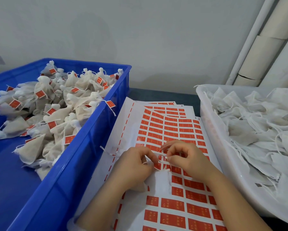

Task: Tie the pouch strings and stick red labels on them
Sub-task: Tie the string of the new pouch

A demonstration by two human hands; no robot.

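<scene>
A big sheet of red labels (181,207) is laid flat on the table, nearest of all. Both arms are stretched out over it. A small white pouch (163,180) is seen lying on the sheet, just under the two hands and partly hidden by the left wrist. Its thin white string (159,153) is stretched between the hands. One end of the string is pinched by the curled fingers of the left hand (133,167). The other end is pinched between the thumb and a finger of the right hand (189,160). The hands are held close together but are not touching.

More label sheets (166,112) are stacked under the first one, farther back.

A blue crate (93,130) is set on the left, just beside the sheets. It is filled with tied pouches (56,104), and red labels are stuck on their strings. One label is hung over the crate's rim.

A white tray (213,130) is set on the right. Loose pouches (256,124) with no labels are piled in it.

A strip of dark table (156,94) is seen behind the sheets. A pale wall (140,30) and white pipes (249,39) are seen at the back.
</scene>
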